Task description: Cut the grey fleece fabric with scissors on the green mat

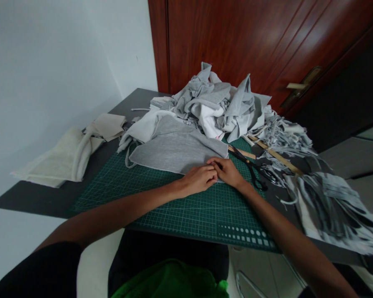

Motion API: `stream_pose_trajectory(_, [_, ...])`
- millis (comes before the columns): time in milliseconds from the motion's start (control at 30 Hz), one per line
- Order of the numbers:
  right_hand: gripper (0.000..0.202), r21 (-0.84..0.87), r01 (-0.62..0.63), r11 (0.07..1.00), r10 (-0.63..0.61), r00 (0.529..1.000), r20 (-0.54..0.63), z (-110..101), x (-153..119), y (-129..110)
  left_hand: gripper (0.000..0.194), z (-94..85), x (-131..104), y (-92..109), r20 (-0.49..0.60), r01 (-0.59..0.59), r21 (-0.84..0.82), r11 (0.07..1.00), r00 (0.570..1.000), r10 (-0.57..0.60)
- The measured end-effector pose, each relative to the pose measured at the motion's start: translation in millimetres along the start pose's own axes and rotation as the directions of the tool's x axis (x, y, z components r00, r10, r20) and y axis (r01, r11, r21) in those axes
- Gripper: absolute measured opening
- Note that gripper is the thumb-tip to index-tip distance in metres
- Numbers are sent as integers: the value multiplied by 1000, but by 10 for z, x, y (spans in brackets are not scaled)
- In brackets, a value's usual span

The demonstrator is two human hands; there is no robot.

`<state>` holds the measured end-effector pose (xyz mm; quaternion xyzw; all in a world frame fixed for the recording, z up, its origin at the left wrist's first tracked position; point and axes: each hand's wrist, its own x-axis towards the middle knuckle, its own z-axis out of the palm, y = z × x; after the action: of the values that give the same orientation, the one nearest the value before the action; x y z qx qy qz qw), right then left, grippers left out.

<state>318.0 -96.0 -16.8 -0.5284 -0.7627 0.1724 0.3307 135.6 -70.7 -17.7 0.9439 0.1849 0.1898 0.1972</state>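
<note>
A grey piece of fabric [180, 147] lies spread over the green cutting mat [186, 211]. At its near right corner my left hand [201, 179] and my right hand [226, 170] meet, fingers curled and pinched together on the fabric's edge. The fingertips partly cover each other and that corner. Just right of my right hand, black-handled scissors [253, 171] lie on the mat, close to a wooden ruler [244, 153].
A heap of grey and white fabric [217, 99] fills the back, with thin scraps [286, 134] to its right. Cream fabric pieces [65, 157] lie left; stacked grey strips [335, 207] lie right. A brown door [236, 41] stands behind the table.
</note>
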Motion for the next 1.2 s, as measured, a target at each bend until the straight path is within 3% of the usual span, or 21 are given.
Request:
stream_pose_trajectory(200, [29, 20, -25, 999, 26, 999, -37, 92, -2, 105, 13, -27, -45, -42, 38, -53, -73, 996, 998, 56])
stream_pose_trajectory(467, [29, 20, -1, 1000, 1, 1000, -28, 64, 3, 64, 23, -17, -149, -52, -20, -102, -15, 995, 995, 102])
stream_pose_trajectory(800, [28, 15, 12, 1000, -12, 1000, -14, 67, -11, 49, 24, -133, -337, 23, 22, -29, -21, 999, 999, 30])
stream_pose_trajectory(900, [28, -7, 49, 999, -49, 999, -6, -92, -58, 33, 26, -174, -373, 97, 23, 12, 30, 999, 1000, -13])
stream_pose_trajectory(967, [27, -132, 74, 988, -84, 994, -73, -308, -160, 92, 28, -193, -415, 164, 21, 52, 86, 995, 998, -54])
stream_pose_trajectory(1033, [28, -336, -40, 941, -29, 980, -197, -572, -335, 238, 26, -190, -456, 233, 4, 109, 105, 988, 994, -110])
stream_pose_trajectory(1133, [29, -548, -264, 793, 102, 946, -308, -911, -683, 571, 24, -152, -469, 307, -33, 205, 108, 973, 979, -203])
stream_pose_trajectory(1200, [30, -592, -293, 751, 167, 951, -260, -1026, -903, 777, 27, -115, -437, 328, -59, 232, 124, 965, 972, -226])
